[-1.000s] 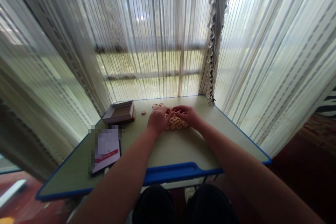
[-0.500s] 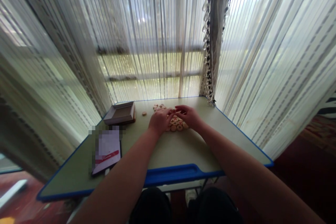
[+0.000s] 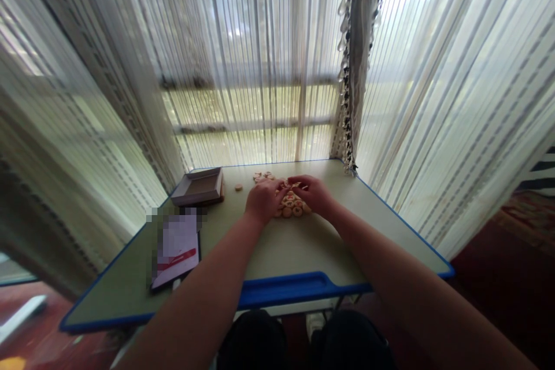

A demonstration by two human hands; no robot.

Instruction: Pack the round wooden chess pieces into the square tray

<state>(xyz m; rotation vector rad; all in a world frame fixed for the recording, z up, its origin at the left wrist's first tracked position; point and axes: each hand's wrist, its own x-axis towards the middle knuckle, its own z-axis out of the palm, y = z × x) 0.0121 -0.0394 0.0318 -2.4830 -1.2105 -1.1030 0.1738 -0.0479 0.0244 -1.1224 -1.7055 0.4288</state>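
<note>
Round wooden pieces, some with red or dark marks, lie close together on the pale table. My left hand rests over their left side, fingers pointing inward and bent together at the pieces. Facing it from the right, my right hand has its fingers curved and pressed close at the same spot. The fingertips of both hands nearly meet. What lies between them is too small and hidden to make out. More pieces lie just beyond my left hand, and a single piece lies apart to the left.
An open box stands at the table's back left. Nearer, a dark-edged tablet or board with a red mark is partly blurred out. The table has a blue rim with a tray. Sheer curtains hang behind it.
The right hand's fingers have shifted very slightly over the pieces. The view has moved a little; the pieces and the box look the same.
</note>
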